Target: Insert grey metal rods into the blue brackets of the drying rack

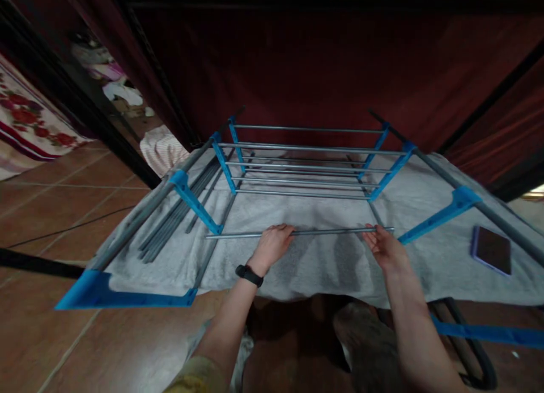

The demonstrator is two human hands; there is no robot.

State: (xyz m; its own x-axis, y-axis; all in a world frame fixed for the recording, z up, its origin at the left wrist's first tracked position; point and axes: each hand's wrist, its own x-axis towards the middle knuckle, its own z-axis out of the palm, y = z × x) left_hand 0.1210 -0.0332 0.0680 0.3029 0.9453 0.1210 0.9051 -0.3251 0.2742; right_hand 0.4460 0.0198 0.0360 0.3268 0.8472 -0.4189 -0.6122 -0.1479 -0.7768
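A thin grey metal tube (323, 232) lies crosswise before me, between the two sides of a rack frame. My left hand (274, 243), with a black band on its wrist, is wrapped over the tube left of its middle. Near the tube's right end, my right hand (382, 244) grips it between thumb and fingers. The tube's left end is close to a blue plastic bracket (198, 208), its right end close to another blue bracket (442, 216). Whether either end touches its bracket, I cannot tell. Farther back, several crossbars (306, 149) span the blue brackets.
Several loose grey tubes (178, 211) lie at the left on the grey blanket (340, 274). A phone (492, 250) rests at the right. Blue end pieces (127, 294) reach past the near edge. A dark red curtain (318, 70) hangs behind; tiled floor (38, 223) lies left.
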